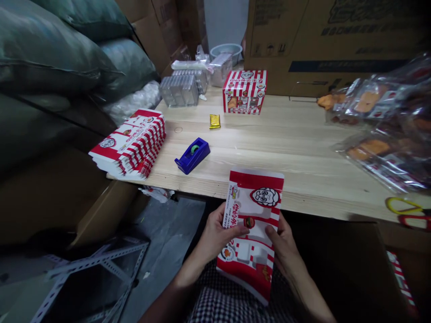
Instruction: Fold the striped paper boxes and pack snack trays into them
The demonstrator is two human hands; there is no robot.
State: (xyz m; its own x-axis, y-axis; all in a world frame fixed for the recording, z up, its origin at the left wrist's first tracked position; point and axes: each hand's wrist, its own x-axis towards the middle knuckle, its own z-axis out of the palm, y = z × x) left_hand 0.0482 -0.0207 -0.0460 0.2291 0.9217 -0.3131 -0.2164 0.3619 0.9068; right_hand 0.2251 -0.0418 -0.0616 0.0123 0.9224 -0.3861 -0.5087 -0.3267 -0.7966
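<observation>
A flat red-and-white striped carton (253, 224) with a cartoon face printed on it is held upright over my lap, just below the table's front edge. My left hand (215, 233) grips its left side, thumb across the front. My right hand (284, 242) grips its right side, thumb on the front. Both hands are closed on the carton.
On the wooden table (296, 148) lie a stack of flat striped cartons (131, 143), a blue tape dispenser (192, 154), a gold packet (214, 121), an assembled striped box (244, 91), clear plastic trays (183, 87), bagged toy items (387, 130) and scissors (409, 211). Cardboard boxes stand behind.
</observation>
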